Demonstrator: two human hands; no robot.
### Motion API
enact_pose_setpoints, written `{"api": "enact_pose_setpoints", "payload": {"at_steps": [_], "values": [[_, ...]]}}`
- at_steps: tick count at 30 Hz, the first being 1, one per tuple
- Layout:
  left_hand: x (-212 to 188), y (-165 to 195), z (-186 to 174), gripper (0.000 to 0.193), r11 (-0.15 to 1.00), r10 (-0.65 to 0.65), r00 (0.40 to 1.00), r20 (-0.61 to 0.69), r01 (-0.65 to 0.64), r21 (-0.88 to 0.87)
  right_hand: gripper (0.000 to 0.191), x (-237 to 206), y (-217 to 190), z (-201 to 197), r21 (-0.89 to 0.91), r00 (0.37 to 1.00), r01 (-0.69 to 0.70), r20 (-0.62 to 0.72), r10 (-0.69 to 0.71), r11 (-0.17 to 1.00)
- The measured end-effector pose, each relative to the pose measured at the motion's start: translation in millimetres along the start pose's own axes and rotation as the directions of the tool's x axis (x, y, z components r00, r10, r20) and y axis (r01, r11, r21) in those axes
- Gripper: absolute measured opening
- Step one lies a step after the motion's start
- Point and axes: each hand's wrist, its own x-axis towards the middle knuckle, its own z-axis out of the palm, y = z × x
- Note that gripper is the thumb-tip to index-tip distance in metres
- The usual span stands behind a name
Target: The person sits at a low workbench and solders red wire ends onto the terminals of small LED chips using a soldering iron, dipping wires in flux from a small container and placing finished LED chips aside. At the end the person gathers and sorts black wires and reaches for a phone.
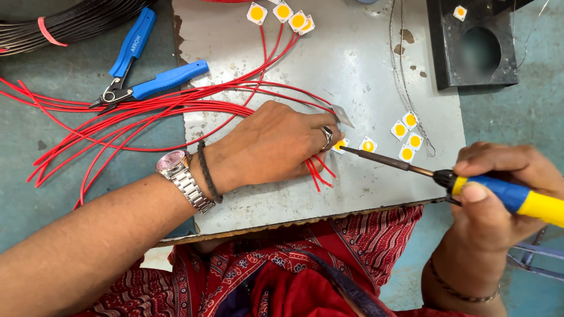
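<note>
- We are pressing down a small white square LED chip (339,144) with a yellow round centre, sitting on the grey metal plate (352,70) just at the fingertips of our left hand (270,147).
- We are closing our left hand over a bundle of red wires (147,111), pinning them against the plate; the chip is lying at 3 o'clock from that hand, touching it.
- We are wrapping our right hand (493,194) fully around the blue-and-yellow handle of a soldering iron (411,167), its long axis running from 4 o'clock up to 10 o'clock, tip meeting the chip.
- Our left hand is the nearer 1; the right is sitting well apart, at the plate's 4 o'clock corner.
- We are seeing 5 loose chips (405,132) just beside the tip at 2 o'clock, and 4 wired chips (282,13) at 12 o'clock.
- Blue-handled cutters (141,64) are lying at 10 o'clock; a black block (476,47) with a round recess is standing at 1 o'clock.
</note>
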Motion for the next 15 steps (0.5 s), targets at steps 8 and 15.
{"api": "enact_pose_setpoints", "payload": {"at_steps": [8,15], "values": [[1,1,-1,0.028,0.999,-0.006,1.0,-0.001,0.006,-0.032,0.032,7,-11,8,-0.098,0.996,0.025,0.089,-0.016,0.995],[-2,0,2,0.026,0.996,-0.001,1.0,-0.031,-0.002,-0.085,0.035,12,-18,16,-0.193,0.984,0.057,0.178,-0.022,0.98]]}}
